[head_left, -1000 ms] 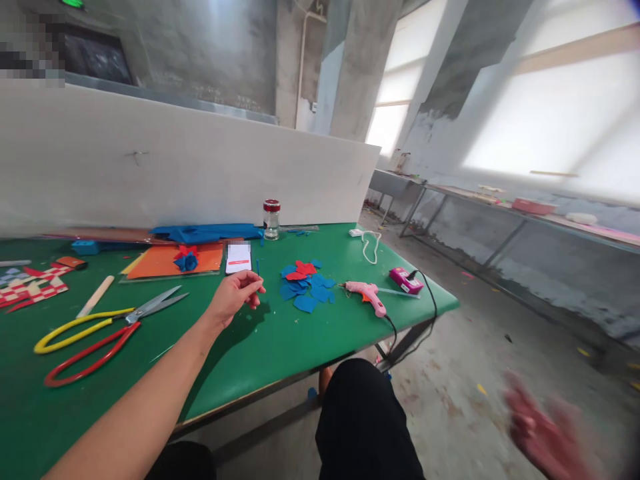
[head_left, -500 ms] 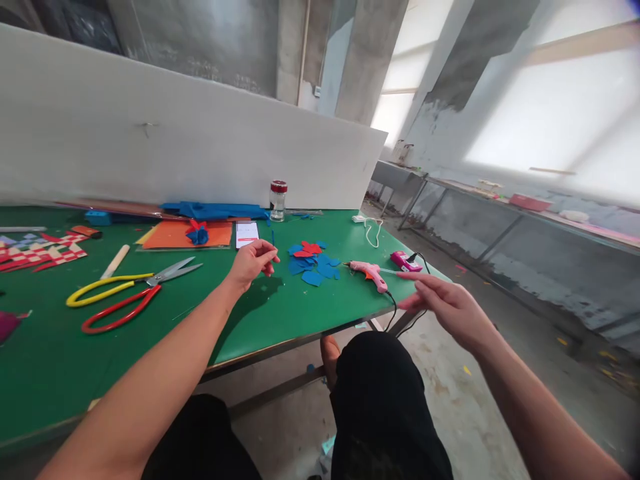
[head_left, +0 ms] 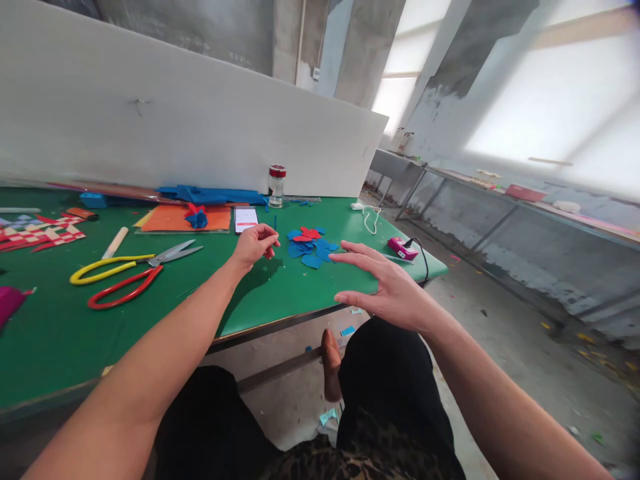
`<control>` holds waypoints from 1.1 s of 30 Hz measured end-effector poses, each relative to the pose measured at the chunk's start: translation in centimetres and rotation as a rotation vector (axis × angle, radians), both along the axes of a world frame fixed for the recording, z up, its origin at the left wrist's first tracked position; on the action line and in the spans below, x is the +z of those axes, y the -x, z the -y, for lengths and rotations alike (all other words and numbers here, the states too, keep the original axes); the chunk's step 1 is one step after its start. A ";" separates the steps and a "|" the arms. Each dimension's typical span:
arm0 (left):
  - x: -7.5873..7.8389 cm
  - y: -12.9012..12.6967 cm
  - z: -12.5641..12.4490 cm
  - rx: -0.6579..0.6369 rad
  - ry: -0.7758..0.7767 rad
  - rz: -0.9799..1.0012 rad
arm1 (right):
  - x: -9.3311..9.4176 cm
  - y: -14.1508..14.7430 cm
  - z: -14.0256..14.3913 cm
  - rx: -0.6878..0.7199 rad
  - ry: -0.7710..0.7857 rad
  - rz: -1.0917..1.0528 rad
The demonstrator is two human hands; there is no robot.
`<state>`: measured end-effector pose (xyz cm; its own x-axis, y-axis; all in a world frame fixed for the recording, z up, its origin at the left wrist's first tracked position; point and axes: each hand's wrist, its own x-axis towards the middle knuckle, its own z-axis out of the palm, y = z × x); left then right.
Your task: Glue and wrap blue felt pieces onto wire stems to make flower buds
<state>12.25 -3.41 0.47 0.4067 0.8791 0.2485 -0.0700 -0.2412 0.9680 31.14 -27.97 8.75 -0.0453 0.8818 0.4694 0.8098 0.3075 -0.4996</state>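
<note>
Over table | left hand — grip unclear | stick — partly behind right hand

Both thighs and knees are covered by loose black cloth. At the waist a garment is seen, printed in mottled dark brown and black, much like leopard spots. The forearms are bare, and the hands are likewise uncovered.

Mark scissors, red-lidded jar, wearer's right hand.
Scissors (head_left: 153, 261): head view, pivot between handles and blades.
Red-lidded jar (head_left: 277, 187): head view, body below the lid.
Right hand (head_left: 395, 287): head view, back of the hand.
</note>
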 end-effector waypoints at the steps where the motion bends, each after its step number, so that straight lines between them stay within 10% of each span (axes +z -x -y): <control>1: 0.0 0.1 0.1 0.005 0.015 0.002 | -0.1 0.2 0.1 -0.016 -0.005 -0.017; 10: -0.7 0.4 -0.1 0.041 0.168 0.052 | -2.7 2.1 -1.9 -0.009 0.006 -0.356; 17: 0.5 1.7 0.1 0.068 0.135 0.146 | -3.9 3.6 -13.5 -0.023 -0.212 -0.580; 21: 0.1 1.5 0.4 0.042 0.165 0.145 | -6.1 4.1 -18.8 0.029 -0.058 -0.865; 33: -0.3 0.1 1.4 -0.027 0.328 0.002 | -10.8 4.9 -20.4 0.144 0.123 -1.049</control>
